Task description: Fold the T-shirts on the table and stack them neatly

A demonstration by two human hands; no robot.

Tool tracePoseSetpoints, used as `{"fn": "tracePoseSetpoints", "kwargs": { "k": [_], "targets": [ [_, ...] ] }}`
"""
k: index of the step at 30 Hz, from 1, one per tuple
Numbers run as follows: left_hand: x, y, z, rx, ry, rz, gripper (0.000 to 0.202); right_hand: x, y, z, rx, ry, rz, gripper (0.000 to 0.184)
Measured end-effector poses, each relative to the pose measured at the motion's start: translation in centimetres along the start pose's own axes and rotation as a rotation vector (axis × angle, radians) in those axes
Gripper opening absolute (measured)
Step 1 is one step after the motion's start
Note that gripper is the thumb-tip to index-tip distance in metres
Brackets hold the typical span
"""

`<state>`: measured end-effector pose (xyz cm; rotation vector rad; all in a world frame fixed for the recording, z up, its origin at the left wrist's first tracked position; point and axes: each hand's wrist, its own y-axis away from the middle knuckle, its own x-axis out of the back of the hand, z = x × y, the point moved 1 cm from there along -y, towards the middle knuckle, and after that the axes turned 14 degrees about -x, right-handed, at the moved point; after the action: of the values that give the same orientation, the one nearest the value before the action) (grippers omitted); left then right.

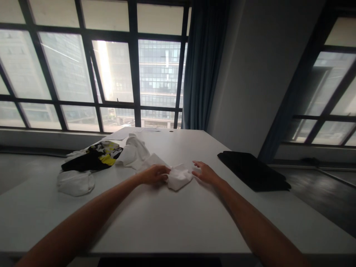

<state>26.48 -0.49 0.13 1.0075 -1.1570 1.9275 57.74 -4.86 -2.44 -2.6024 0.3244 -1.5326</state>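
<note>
A crumpled white garment [178, 177] lies in the middle of the white table [167, 218]. My left hand [154, 174] is closed on its left part, fingers curled into the fabric. My right hand [204, 171] rests flat on the table just right of the garment, fingers stretched out and touching its edge. More white cloth [135, 151] trails back and left from the garment towards a pile.
A pile with a black and yellow patterned garment [96, 157] and a white piece [75, 182] lies at the left. A folded black stack [251, 170] sits at the right near the table edge. Papers [144, 130] lie at the far end by the window.
</note>
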Motion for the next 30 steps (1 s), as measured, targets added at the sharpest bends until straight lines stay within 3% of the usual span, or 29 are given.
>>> {"fn": "tracePoseSetpoints", "kwargs": {
  "k": [2, 4, 6, 8, 11, 13, 16, 20, 22, 25, 30],
  "targets": [
    [-0.3, 0.5, 0.2, -0.073, -0.063, -0.035, 0.054, -0.1, 0.3, -0.3, 0.026, -0.097, -0.019, 0.063],
    [0.5, 1.4, -0.9, -0.039, -0.197, 0.018, 0.063, -0.3, 0.6, -0.7, 0.044, -0.174, -0.053, 0.059],
    [1.4, 2.6, -2.9, 0.099, -0.321, 0.060, 0.079, -0.7, 0.9, -1.5, 0.069, -0.210, -0.095, 0.053],
    [1.9, 4.0, -5.1, 0.247, -0.391, 0.025, 0.094, -1.4, 1.1, -2.5, 0.107, -0.183, -0.122, 0.051],
    [2.0, 5.9, -7.7, 0.414, -0.409, -0.065, 0.089, -2.3, 1.3, -3.8, 0.167, -0.066, -0.141, 0.043],
    [2.1, 6.7, -8.3, 0.488, -0.400, -0.112, 0.079, -2.0, 1.2, -3.9, 0.152, 0.028, -0.141, 0.032],
    [3.0, 6.8, -7.8, 0.506, -0.429, -0.180, 0.072, 0.5, 0.6, -2.2, -0.022, 0.245, -0.006, 0.025],
    [4.1, 6.3, -6.8, 0.422, -0.427, -0.207, 0.060, 4.8, 0.0, 2.3, -0.338, 0.469, 0.359, 0.029],
    [4.1, 6.1, -6.5, 0.383, -0.456, -0.187, 0.048, 5.7, -0.1, 4.0, -0.400, 0.496, 0.404, 0.032],
    [3.8, 6.2, -6.5, 0.344, -0.508, -0.150, 0.033, 5.2, -0.3, 5.1, -0.386, 0.399, 0.308, 0.035],
    [4.0, 6.2, -6.4, 0.426, -0.535, -0.123, 0.040, 3.5, -0.7, 5.1, -0.326, 0.336, 0.050, 0.044]
  ]
}}
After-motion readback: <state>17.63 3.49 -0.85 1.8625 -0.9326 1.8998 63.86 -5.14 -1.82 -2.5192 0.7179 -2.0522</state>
